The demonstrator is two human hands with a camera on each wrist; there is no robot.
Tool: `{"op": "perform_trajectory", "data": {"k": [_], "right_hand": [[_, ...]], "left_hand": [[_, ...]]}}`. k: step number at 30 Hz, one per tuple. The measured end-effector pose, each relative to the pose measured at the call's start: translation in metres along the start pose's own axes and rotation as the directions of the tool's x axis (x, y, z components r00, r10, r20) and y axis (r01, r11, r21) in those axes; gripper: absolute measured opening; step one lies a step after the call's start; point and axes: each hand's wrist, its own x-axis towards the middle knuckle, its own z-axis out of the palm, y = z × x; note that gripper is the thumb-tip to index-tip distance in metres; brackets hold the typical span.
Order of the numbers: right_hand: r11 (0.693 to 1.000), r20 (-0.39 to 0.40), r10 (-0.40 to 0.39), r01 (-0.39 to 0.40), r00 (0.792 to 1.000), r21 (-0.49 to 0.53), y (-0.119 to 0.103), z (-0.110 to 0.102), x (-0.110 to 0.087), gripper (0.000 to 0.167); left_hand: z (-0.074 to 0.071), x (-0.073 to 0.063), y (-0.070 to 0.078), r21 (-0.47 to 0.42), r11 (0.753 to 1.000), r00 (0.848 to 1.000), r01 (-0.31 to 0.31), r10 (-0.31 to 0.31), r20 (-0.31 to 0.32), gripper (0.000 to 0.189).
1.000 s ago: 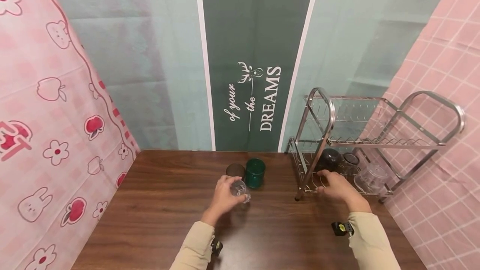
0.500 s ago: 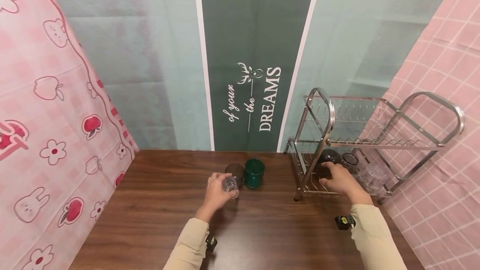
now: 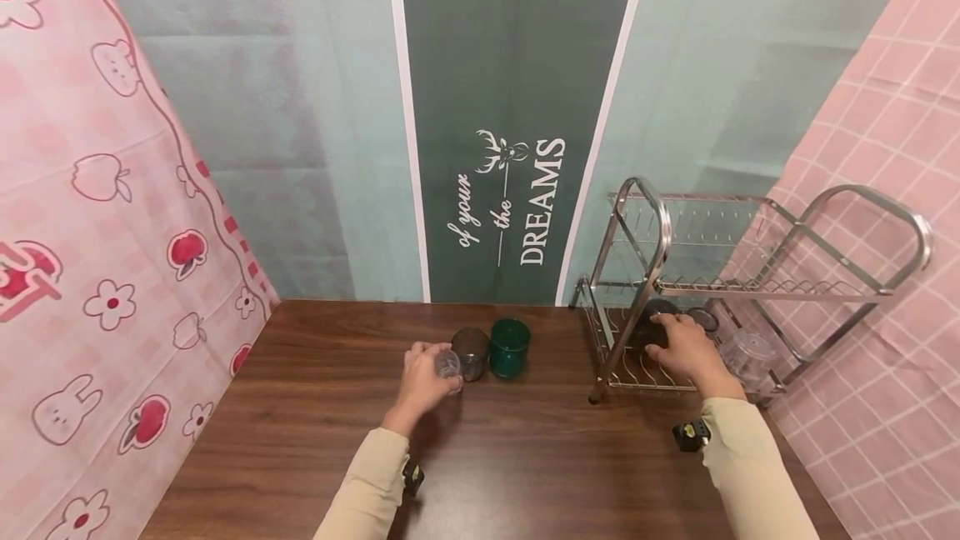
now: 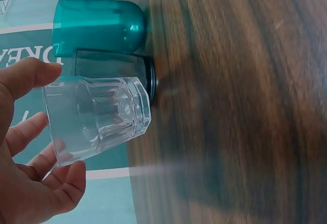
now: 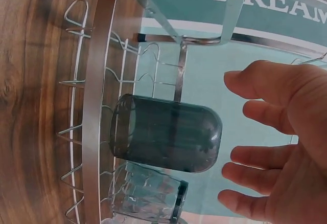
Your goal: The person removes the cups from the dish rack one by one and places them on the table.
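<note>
The left hand (image 3: 423,373) pinches a clear faceted tumbler (image 4: 97,116) by its rim, beside the smoky tumbler (image 3: 471,354) toward the table's (image 3: 540,457) back edge — apparently a setting-down step. The right hand (image 3: 686,346), empty, hangs by an inverted dark tumbler (image 5: 166,132) at the dish rack's (image 3: 787,293) left end — gripping needs fingers curled round.

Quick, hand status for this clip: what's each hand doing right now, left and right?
Left hand: holding the clear cup near its rim.
Right hand: open, holding nothing, by the dark cup on the rack.
</note>
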Motion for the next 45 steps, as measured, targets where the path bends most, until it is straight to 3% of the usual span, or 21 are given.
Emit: {"op": "perform_trajectory", "data": {"k": [8, 21, 37, 45], "right_hand": [[0.998, -0.064, 0.056, -0.057, 0.996, -0.006, 0.012, 0.004, 0.007, 0.052], [0.996, -0.174, 0.086, -0.085, 0.981, 0.017, 0.027, 0.016, 0.02, 0.063], [0.984, -0.076, 0.177, -0.174, 0.981, 0.047, 0.039, 0.019, 0.033, 0.071], [0.984, -0.065, 0.168, -0.163, 0.984, 0.075, 0.043, 0.027, 0.034, 0.069]], "left_hand": [[-0.004, 0.007, -0.007, 0.021, 1.0, 1.0, 0.019, -0.019, 0.007, 0.055], [-0.006, 0.014, -0.017, 0.072, 0.997, 0.999, 0.024, -0.025, 0.025, 0.054], [-0.003, 0.028, -0.024, 0.09, 0.996, 0.999, 0.027, -0.031, 0.045, 0.052], [-0.001, 0.032, -0.023, 0.09, 0.995, 0.998, 0.035, -0.038, 0.04, 0.05]]}}
